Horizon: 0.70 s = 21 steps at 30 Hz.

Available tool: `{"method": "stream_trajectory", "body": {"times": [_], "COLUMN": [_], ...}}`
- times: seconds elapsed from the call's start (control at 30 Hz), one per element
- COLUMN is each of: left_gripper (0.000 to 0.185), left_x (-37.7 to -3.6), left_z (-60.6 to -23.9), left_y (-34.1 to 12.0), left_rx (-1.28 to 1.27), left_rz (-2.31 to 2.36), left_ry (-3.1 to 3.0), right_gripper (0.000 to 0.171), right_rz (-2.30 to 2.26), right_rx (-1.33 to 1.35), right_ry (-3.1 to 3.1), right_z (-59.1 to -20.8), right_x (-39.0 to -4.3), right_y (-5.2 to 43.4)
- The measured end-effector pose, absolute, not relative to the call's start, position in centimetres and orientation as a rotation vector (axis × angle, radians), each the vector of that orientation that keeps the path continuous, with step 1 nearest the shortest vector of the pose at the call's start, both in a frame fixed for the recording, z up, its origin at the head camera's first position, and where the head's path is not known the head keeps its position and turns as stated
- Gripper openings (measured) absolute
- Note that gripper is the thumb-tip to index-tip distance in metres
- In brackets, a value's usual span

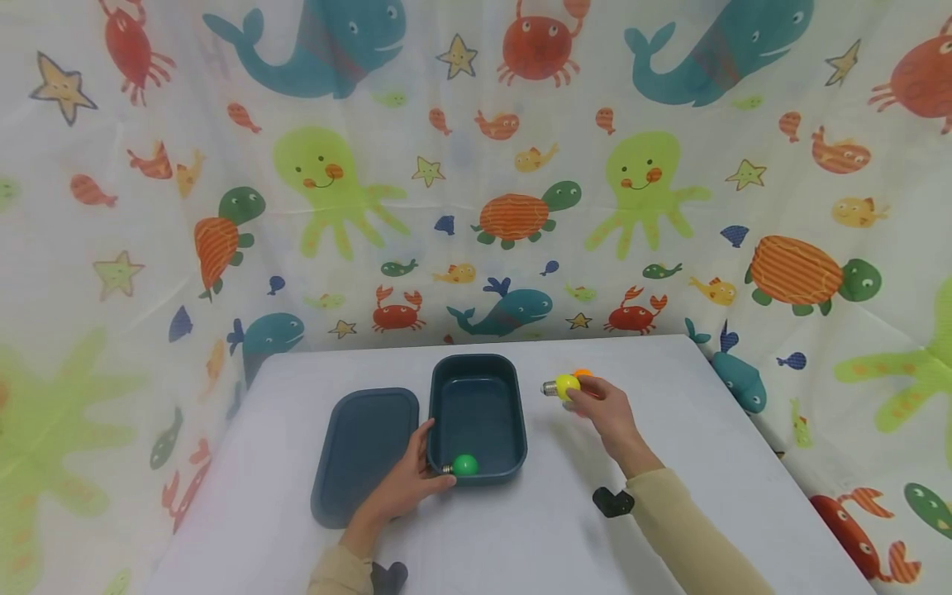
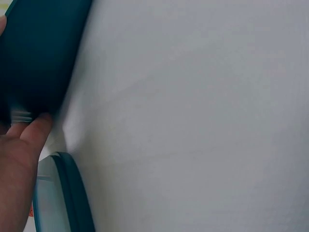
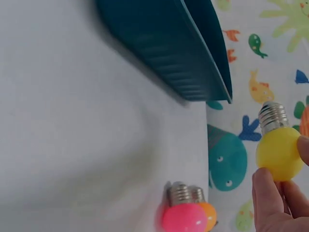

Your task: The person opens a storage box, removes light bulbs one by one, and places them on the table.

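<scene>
My right hand [image 1: 606, 413] pinches a yellow light bulb [image 1: 568, 386] by its round glass. The bulb is held above the table, to the right of a dark blue plastic box [image 1: 479, 405], and its metal screw base points left toward the box. Inside the box, at the near left corner, lies a green light bulb [image 1: 466, 465]. That same corner is gripped from outside by my left hand [image 1: 405, 483], thumb along the front wall and fingers on the left side. Below the yellow bulb, a pink bulb [image 3: 184, 217] and an orange bulb [image 3: 209, 215] lie side by side.
A matching flat lid [image 1: 368, 438] lies left of the box, partly behind my left hand. The white table [image 1: 550, 529] is backed by a curtain [image 1: 476, 165] printed with sea animals. In the head view, my right hand mostly hides the pink and orange bulbs.
</scene>
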<state>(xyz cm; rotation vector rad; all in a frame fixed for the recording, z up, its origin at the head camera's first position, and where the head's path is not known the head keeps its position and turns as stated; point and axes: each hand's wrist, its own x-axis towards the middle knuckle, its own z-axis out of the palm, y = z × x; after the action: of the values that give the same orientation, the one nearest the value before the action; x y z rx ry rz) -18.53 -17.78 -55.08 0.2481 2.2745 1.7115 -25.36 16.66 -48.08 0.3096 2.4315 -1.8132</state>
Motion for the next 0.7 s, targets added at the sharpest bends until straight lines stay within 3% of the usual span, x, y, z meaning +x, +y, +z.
{"method": "stream_trajectory", "body": {"times": [0.7], "left_gripper": [0.104], "left_x": [-20.0], "left_z": [-55.3], "left_y": [-19.2], "left_rx": [0.31], "left_rz": [1.685], "left_ry": [2.281], "right_gripper": [0.056], "right_rz": [-1.771], "right_rx": [0.44], "right_ry": [2.423], "right_z": [-50.5], "right_x": [-24.6], "right_y": [18.4]}}
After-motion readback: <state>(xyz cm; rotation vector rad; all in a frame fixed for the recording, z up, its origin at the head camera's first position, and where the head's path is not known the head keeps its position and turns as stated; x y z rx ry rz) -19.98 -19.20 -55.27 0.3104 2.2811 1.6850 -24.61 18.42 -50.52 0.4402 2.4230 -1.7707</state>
